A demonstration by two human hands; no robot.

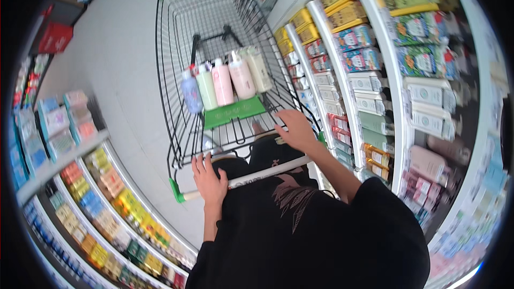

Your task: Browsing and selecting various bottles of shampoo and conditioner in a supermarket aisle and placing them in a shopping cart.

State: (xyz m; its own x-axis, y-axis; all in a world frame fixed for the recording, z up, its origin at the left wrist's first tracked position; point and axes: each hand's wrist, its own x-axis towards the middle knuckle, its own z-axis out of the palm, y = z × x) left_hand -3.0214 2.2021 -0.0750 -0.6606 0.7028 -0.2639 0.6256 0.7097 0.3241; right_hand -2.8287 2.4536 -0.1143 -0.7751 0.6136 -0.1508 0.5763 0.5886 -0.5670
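Note:
My left hand (211, 182) lies on the left part of the shopping cart's white handle (257, 176), its fingers extended forward rather than curled around the bar. My right hand (297, 130) is over the right rear corner of the wire cart (162, 84), fingers apart, with the wrist above the handle. I see nothing held in either hand. Several bottles stand in a row in the basket behind a green plastic flap (235, 112): a blue bottle (191, 93), a pale green bottle (206, 90), a pink bottle (223, 84), a light pink pump bottle (242, 78) and a cream bottle (260, 70).
Close on the right, store shelves (385, 68) carry boxes, pouches and bottles. On the left, a lower shelf unit (100, 208) holds colourful packs, with plastic-wrapped packs (60, 124) on top. Grey floor (124, 68) runs between the left shelving and the cart.

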